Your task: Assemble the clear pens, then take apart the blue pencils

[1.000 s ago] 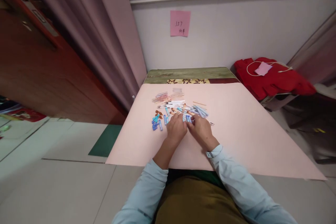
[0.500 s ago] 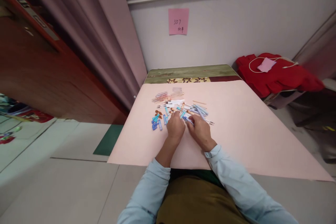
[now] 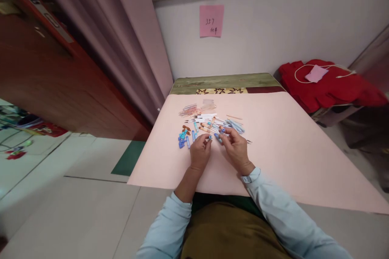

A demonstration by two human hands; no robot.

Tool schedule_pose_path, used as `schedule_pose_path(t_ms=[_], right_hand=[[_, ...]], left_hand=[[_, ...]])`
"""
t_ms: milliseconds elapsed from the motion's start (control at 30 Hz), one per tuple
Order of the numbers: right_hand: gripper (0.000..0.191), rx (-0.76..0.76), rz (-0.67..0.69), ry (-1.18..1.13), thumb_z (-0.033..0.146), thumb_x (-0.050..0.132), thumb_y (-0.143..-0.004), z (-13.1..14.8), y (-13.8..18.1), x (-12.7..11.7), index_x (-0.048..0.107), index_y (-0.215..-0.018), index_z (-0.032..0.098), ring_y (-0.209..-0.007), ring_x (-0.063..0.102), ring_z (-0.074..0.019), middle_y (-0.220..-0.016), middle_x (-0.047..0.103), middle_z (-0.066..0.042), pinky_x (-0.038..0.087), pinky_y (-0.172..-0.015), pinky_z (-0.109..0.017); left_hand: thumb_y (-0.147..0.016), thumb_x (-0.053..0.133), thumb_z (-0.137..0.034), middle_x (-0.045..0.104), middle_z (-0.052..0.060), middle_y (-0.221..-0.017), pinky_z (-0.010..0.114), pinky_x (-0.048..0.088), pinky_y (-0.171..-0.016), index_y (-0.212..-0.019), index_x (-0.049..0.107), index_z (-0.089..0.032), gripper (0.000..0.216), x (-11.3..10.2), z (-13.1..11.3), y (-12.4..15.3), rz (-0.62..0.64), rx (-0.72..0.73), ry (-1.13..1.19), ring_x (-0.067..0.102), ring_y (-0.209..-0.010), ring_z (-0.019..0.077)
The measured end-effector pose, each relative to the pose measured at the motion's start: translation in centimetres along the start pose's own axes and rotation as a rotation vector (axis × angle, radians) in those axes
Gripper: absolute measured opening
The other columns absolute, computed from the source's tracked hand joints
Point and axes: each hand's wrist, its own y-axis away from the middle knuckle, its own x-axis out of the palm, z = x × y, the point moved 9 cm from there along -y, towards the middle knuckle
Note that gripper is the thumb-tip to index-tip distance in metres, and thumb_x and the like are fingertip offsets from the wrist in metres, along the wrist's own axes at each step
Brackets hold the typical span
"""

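Note:
My left hand (image 3: 200,153) is closed in a pinch on a small light-blue tube-shaped pen part (image 3: 210,137), most of it hidden by the fingers. My right hand (image 3: 237,149) pinches a dark-blue pen part (image 3: 223,130) between thumb and fingers. A short gap separates the hands. Between them lies another blue piece (image 3: 216,136), close to the right fingers. Left of my left hand sit small blue caps (image 3: 181,144), teal caps (image 3: 183,134) and brown caps (image 3: 186,130). Short blue tubes (image 3: 188,142) lie beside them.
Beyond the hands lie white pen refills (image 3: 200,118), light-blue barrels (image 3: 235,125) and clear and pinkish sticks (image 3: 190,110). All rest on a pale pink sheet (image 3: 288,158) over a table. Red cloth (image 3: 331,93) with a white cord is at the right, a brown door (image 3: 75,89) at the left.
The hands have drawn apart, each keeping a blue part in its fingers; half a second ago they were close together over the pieces. The view has shifted slightly.

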Motion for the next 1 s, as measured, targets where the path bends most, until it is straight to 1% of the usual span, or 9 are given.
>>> schedule_pose_path(t_ms=[200,333,433,567,700,800,867,933,1000], right_hand=[[0.022,-0.076,-0.039,-0.103,0.038,0.064,-0.089,2.3,-0.4,0.0,0.064,-0.102,0.020,-0.057,0.063,-0.0120,-0.088,0.071,-0.004,0.052,-0.059,-0.027],[0.023,-0.056,0.030,-0.042,0.041,0.062,-0.090,2.5,-0.1,1.3,0.063,-0.098,0.020,-0.050,0.059,-0.0097,-0.080,0.069,-0.001,0.049,-0.051,-0.023],[0.026,-0.054,-0.056,0.030,0.043,0.057,-0.093,2.7,0.0,0.5,0.062,-0.101,0.020,-0.054,0.060,-0.0113,-0.082,0.070,-0.003,0.051,-0.056,-0.025],[0.026,-0.106,0.054,0.124,0.044,0.055,-0.093,3.1,-0.3,1.3,0.062,-0.099,0.020,-0.053,0.057,-0.0117,-0.074,0.067,-0.001,0.049,-0.058,-0.026],[0.026,-0.077,-0.025,0.111,0.044,0.054,-0.093,2.5,-0.7,0.6,0.061,-0.101,0.019,-0.055,0.058,-0.0128,-0.070,0.065,0.000,0.048,-0.058,-0.026],[0.024,-0.069,0.069,0.075,0.042,0.057,-0.092,2.0,-0.8,1.7,0.062,-0.098,0.019,-0.052,0.056,-0.0118,-0.067,0.063,0.001,0.046,-0.056,-0.025],[0.024,-0.035,0.018,0.073,0.041,0.056,-0.092,1.3,-0.8,1.3,0.061,-0.098,0.019,-0.051,0.054,-0.0110,-0.069,0.064,0.001,0.044,-0.053,-0.024],[0.025,-0.017,-0.027,0.108,0.041,0.054,-0.092,0.7,-0.7,0.9,0.061,-0.099,0.018,-0.051,0.051,-0.0106,-0.074,0.065,0.000,0.043,-0.052,-0.024],[0.025,-0.045,0.021,0.197,0.040,0.054,-0.092,0.3,-0.5,1.4,0.062,-0.099,0.018,-0.053,0.052,-0.0109,-0.077,0.066,-0.001,0.042,-0.053,-0.024]], left_hand=[[-0.089,0.056,-0.017,0.070,0.003,-0.087,0.028,0.051,-0.074,-0.102,0.066,-0.020,0.017,0.2,-0.8,-0.1,0.015,0.069,-0.080,0.064,-0.076,0.0155],[-0.089,0.056,-0.016,0.070,0.004,-0.089,0.029,0.050,-0.078,-0.100,0.066,-0.021,0.015,0.3,-0.9,0.0,0.024,0.077,-0.129,0.064,-0.080,0.0168],[-0.090,0.057,-0.018,0.070,0.004,-0.090,0.029,0.050,-0.079,-0.101,0.065,-0.021,0.014,0.2,-0.7,-0.1,0.020,0.050,-0.137,0.064,-0.081,0.0175],[-0.090,0.057,-0.019,0.070,0.005,-0.089,0.030,0.049,-0.080,-0.099,0.065,-0.021,0.013,0.2,-0.6,-0.1,0.039,0.023,-0.133,0.064,-0.081,0.0183],[-0.089,0.058,-0.020,0.070,0.004,-0.089,0.030,0.049,-0.079,-0.100,0.066,-0.022,0.014,0.1,-0.3,-0.1,0.031,-0.011,-0.105,0.063,-0.080,0.0182],[-0.088,0.057,-0.018,0.069,0.004,-0.088,0.030,0.049,-0.079,-0.098,0.066,-0.022,0.014,0.1,-0.2,-0.2,0.024,-0.019,-0.067,0.063,-0.079,0.0179],[-0.087,0.058,-0.019,0.069,0.003,-0.087,0.029,0.049,-0.077,-0.100,0.066,-0.022,0.015,0.0,0.1,-0.2,0.013,-0.048,-0.004,0.062,-0.076,0.0167],[-0.086,0.062,-0.022,0.068,0.002,-0.085,0.027,0.049,-0.072,-0.112,0.062,-0.022,0.026,-0.2,0.7,-0.3,-0.011,-0.119,0.123,0.061,-0.070,0.0144],[-0.085,0.064,-0.026,0.066,-0.001,-0.080,0.024,0.048,-0.066,-0.123,0.055,-0.021,0.039,-0.4,1.3,-0.3,-0.031,-0.197,0.292,0.059,-0.065,0.0120]])
